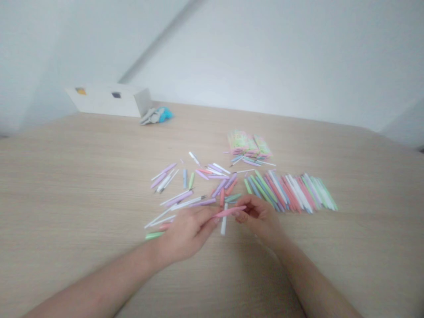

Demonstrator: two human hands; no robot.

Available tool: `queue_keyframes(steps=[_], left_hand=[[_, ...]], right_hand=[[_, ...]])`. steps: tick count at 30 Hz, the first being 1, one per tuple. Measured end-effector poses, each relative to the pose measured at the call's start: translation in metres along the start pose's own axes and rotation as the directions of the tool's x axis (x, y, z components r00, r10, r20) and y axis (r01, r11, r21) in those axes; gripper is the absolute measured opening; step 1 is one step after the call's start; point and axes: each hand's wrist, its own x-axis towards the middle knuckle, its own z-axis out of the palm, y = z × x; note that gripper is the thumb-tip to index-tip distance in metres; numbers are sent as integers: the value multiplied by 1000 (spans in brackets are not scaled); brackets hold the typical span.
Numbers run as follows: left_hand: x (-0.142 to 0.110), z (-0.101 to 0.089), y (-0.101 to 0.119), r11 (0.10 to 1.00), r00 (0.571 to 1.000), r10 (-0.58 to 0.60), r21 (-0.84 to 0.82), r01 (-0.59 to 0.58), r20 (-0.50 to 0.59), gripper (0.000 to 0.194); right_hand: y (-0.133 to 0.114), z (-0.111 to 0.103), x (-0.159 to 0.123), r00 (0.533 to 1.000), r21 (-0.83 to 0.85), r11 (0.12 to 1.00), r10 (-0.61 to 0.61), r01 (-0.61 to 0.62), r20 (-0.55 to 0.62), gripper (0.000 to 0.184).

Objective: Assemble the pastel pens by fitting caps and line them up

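Note:
A pink pen (232, 211) is held slantwise over the table between my two hands. My left hand (190, 227) is closed, thumb and fingers pinching the pen's left end. The fingers of my right hand (260, 216) are closed at its right end. Below the pen lies a white pen part (223, 225). Beyond and left of my left hand are scattered purple caps (159, 180), thin white refills (188, 203) and a green pen part (154, 236), partly hidden by my wrist. Past my right hand, a row of pens (291, 192) in several colours lies side by side.
Stacked small packets (247, 143) in green and pink stand farther back, with loose pen parts (253, 161) in front. At the far left, a white box (109, 101) sits by the wall, a grey and blue crumpled cloth or glove (157, 115) beside it.

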Motion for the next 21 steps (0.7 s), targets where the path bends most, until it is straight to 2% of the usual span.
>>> queue_keyframes(steps=[10,17,21], left_hand=[[-2,3,-4,990,997,69,124,-66,-19,31],[-2,6,-6,982,996,87,171,-83,-14,32],[-1,4,-6,987,997,81,138,-79,-14,32]], right_hand=[[2,-1,-1,998,-133,990,46,-40,46,22],[5,-1,-4,990,-364,927,125,-92,66,44],[6,-3,-3,989,-330,940,121,-88,80,43]])
